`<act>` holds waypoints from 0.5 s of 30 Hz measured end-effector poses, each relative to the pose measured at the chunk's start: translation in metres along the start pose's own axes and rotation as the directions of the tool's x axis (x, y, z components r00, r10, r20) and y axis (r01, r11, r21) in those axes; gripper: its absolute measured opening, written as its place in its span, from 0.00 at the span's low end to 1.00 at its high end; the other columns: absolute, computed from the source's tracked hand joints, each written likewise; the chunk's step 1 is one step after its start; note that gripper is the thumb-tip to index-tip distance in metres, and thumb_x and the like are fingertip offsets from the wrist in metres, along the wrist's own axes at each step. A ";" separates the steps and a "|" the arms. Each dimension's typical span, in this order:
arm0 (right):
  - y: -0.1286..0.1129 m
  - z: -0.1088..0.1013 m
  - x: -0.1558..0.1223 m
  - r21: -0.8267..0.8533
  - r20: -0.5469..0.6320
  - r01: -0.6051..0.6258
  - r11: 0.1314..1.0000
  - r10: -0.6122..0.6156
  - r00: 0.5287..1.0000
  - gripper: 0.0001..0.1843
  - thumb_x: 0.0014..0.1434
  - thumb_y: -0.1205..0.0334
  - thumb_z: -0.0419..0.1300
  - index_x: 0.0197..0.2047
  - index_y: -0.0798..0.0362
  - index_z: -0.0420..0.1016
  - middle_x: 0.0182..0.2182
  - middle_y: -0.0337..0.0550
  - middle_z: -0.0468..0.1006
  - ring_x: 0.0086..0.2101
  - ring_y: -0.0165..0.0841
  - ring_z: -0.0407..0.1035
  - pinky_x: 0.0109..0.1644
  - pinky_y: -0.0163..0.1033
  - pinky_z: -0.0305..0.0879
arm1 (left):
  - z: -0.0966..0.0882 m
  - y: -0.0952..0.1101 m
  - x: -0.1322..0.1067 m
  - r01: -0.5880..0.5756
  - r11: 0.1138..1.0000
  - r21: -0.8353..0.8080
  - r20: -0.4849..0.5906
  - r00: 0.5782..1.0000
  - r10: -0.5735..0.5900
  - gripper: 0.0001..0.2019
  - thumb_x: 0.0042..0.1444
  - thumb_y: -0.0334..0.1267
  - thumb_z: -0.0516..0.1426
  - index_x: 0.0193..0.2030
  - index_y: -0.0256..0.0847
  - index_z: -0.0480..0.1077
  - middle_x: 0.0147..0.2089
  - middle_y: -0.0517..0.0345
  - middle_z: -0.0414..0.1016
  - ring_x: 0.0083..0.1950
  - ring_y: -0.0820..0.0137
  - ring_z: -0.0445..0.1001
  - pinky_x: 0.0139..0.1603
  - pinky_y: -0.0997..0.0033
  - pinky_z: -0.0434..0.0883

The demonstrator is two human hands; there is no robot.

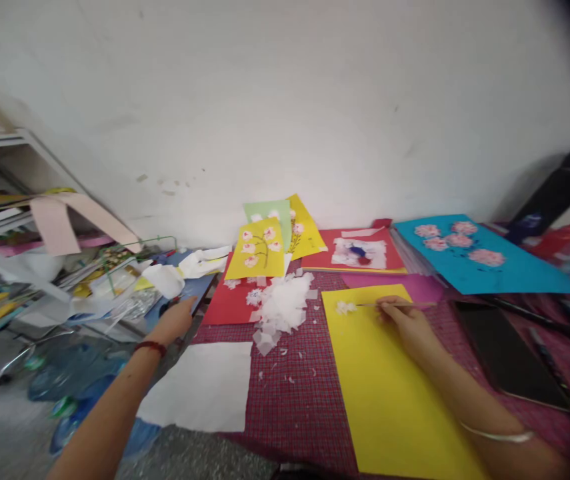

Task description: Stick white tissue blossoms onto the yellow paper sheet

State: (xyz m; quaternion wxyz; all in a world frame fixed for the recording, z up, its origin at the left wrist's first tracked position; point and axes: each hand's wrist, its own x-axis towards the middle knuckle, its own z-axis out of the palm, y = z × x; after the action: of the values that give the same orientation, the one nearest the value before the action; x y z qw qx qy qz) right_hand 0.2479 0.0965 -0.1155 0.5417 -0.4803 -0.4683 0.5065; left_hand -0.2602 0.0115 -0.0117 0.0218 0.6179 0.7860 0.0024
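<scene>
My right hand [403,317] pinches a thin stick [367,305] just above a yellow sheet [382,393]. The stick's tip meets a small white flower of paper bits [345,307] near the sheet's top left corner. My left hand [175,321] is out to the left, at the edge of a blue surface beside a dark object I cannot make out. Its fingers are blurred and partly hidden. Between the hands lies a heap of white paper squares [285,303], spilling off a red sheet [219,303].
A white sheet [209,387] lies at the front left of the checked tablecloth [295,407]. Finished-looking flower pictures, including a blue sheet [495,277], lie against the wall. A black phone [509,353] rests at right. At left are a cluttered shelf and blue water bottles [89,413] below.
</scene>
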 end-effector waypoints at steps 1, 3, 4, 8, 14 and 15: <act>-0.001 0.001 0.000 0.016 0.002 -0.002 1.000 0.002 1.000 0.12 0.46 0.54 0.62 0.30 0.54 0.72 0.27 0.42 0.73 0.25 0.31 0.65 0.31 0.36 0.61 | -0.010 0.007 0.008 0.002 1.000 -0.005 -0.052 0.999 -0.002 0.22 0.49 0.29 0.46 0.53 0.34 0.64 0.43 0.46 0.75 0.42 0.62 0.73 0.41 0.69 0.66; -0.003 0.002 0.000 0.041 0.012 -0.008 0.999 0.007 1.000 0.11 0.47 0.55 0.62 0.30 0.54 0.72 0.27 0.41 0.72 0.25 0.30 0.64 0.31 0.36 0.60 | -0.023 0.033 0.023 -0.037 0.996 -0.078 -0.152 0.988 0.025 0.22 0.52 0.32 0.45 0.54 0.36 0.63 0.40 0.50 0.75 0.39 0.64 0.73 0.39 0.70 0.66; -0.004 0.002 0.000 0.048 0.019 -0.010 0.999 0.009 1.000 0.11 0.48 0.55 0.61 0.30 0.55 0.72 0.27 0.41 0.72 0.25 0.29 0.64 0.31 0.35 0.59 | -0.026 0.052 0.031 -0.079 0.988 -0.136 -0.181 0.982 0.054 0.21 0.53 0.34 0.45 0.53 0.37 0.64 0.39 0.52 0.75 0.38 0.65 0.73 0.38 0.71 0.66; -0.007 0.002 -0.001 0.063 0.032 -0.021 0.998 0.019 0.999 0.11 0.49 0.56 0.61 0.31 0.55 0.72 0.27 0.41 0.72 0.25 0.29 0.64 0.31 0.35 0.58 | -0.013 0.145 0.059 -0.277 0.919 -0.279 -0.147 0.959 0.244 0.17 0.53 0.38 0.47 0.47 0.38 0.69 0.35 0.54 0.75 0.34 0.68 0.71 0.35 0.72 0.64; -0.014 0.001 -0.002 0.084 0.052 -0.036 0.996 0.032 0.998 0.09 0.50 0.56 0.60 0.30 0.55 0.71 0.26 0.40 0.72 0.24 0.29 0.64 0.31 0.35 0.59 | 0.022 0.237 0.117 -0.439 0.832 -0.338 -0.089 0.895 0.437 0.08 0.47 0.33 0.51 0.27 0.35 0.71 0.30 0.52 0.73 0.32 0.68 0.67 0.34 0.72 0.61; -0.015 0.001 -0.002 0.085 0.057 -0.043 0.995 0.039 0.998 0.09 0.50 0.56 0.60 0.30 0.54 0.71 0.26 0.40 0.72 0.24 0.29 0.64 0.31 0.35 0.59 | 0.026 0.244 0.126 -0.443 0.827 -0.345 -0.074 0.892 0.446 0.07 0.45 0.31 0.51 0.26 0.35 0.70 0.28 0.53 0.72 0.31 0.69 0.67 0.33 0.72 0.61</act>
State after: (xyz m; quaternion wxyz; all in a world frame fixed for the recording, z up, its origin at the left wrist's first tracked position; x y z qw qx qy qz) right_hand 0.2484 0.0946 -0.1006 0.5383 -0.4519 -0.4508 0.5503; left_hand -0.0516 0.1912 -0.0343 0.1349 0.7695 0.6071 0.1455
